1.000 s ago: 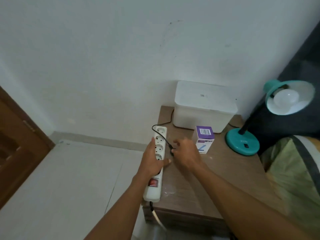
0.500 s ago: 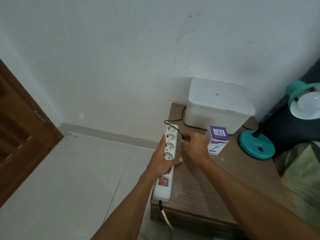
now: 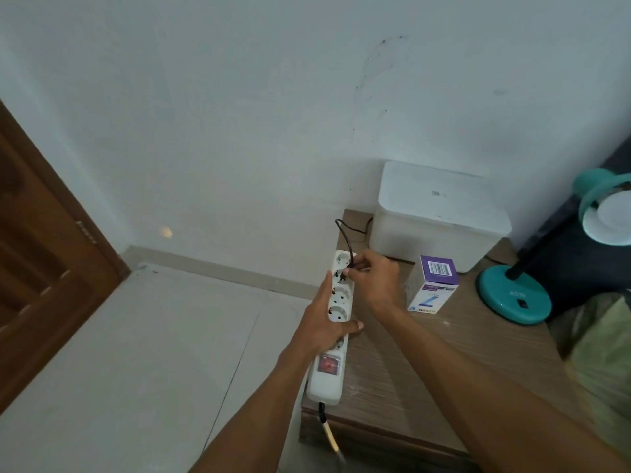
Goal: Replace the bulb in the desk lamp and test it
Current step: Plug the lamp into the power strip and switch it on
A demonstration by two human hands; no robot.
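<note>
Plug [image 3: 344, 274] on the lamp's black cord [image 3: 345, 235] is what I'm working w/ now: small, light, rigid, and I judge it wants a pinch on the body right behind the pins, not on the cord, which is thin and floppy and would just bend. My right hand [image 3: 374, 279] has it pinched that way, fingertips pressed together around it, pins aimed down-left into the 2nd socket from the far end of the power strip [image 3: 336, 315]. Can't tell if pins are seated or only at the mouth.

Strip is stiff plastic, light enough to skate, so my left hand [image 3: 327, 324] lies flat across it, fingers spread, thumb on the wood side, pressing it down. Its long axis runs away from me toward the wall, along the left edge of the bedside table [image 3: 426, 367]; red switch [image 3: 328, 364] at the near end, its own cable dropping off the front.

Further right: purple-and-white bulb box [image 3: 433, 285] upright, white box [image 3: 440, 213] at the wall, teal desk lamp [image 3: 515, 295] at the far right w/ bulb [image 3: 611, 213] in the shade, unlit. Bulb's fragile; leaving it alone.
</note>
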